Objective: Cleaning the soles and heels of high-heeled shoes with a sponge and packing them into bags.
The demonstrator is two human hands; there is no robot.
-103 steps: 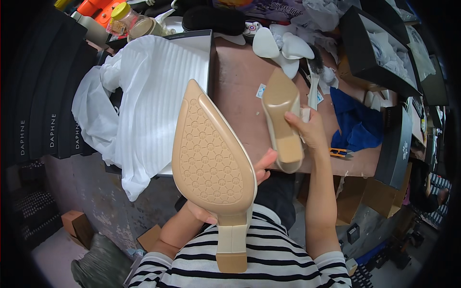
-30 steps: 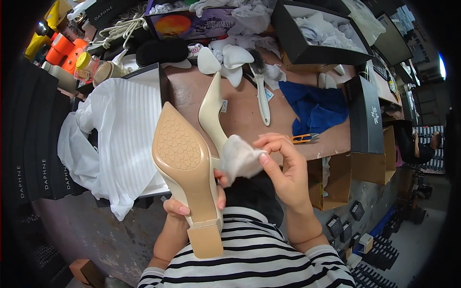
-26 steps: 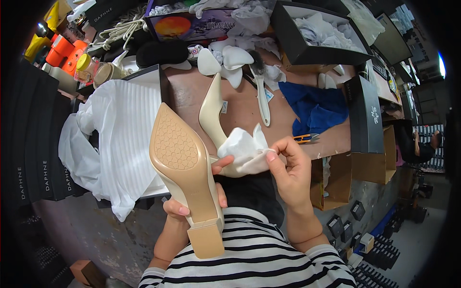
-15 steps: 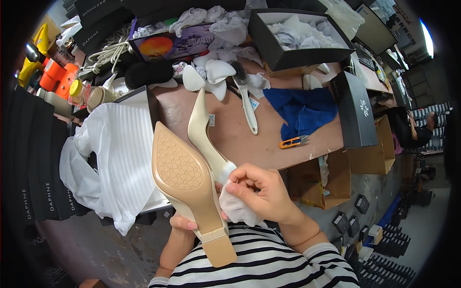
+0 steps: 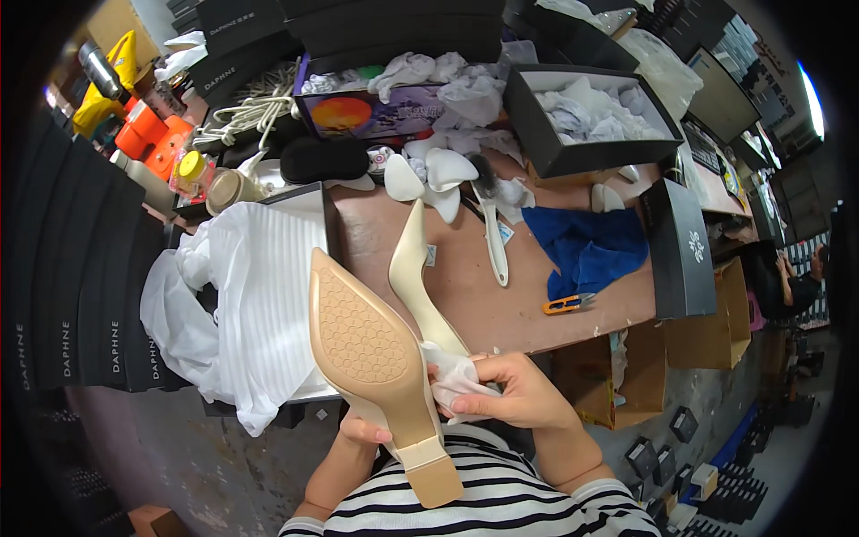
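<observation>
A heeled shoe [image 5: 369, 336] with a pointed toe is held up, its tan patterned sole facing me and its block heel toward my body. My left hand [image 5: 362, 430] is closed around its heel end, the fingers partly hidden behind it. Just beyond it, a cream pointed shoe [image 5: 412, 264] shows its side; what grips its back end is hidden. My right hand [image 5: 521, 392] pinches a crumpled thin white cloth or tissue [image 5: 458, 378] that touches the back part of the cream shoe.
An open box with white wrapping paper [image 5: 259, 295] lies left. On the table are a white-handled brush [image 5: 497, 246], a blue cloth [image 5: 591, 251], orange thread snips [image 5: 565, 304] and white shoe inserts [image 5: 447, 170]. A black box of crumpled paper [image 5: 591, 157] stands behind; cardboard boxes [image 5: 640, 385] are at right.
The view has tilted, so the table sits lower and further right. My right hand has moved slightly with the white cloth, now bunched nearer the shoe. My left hand keeps its hold.
</observation>
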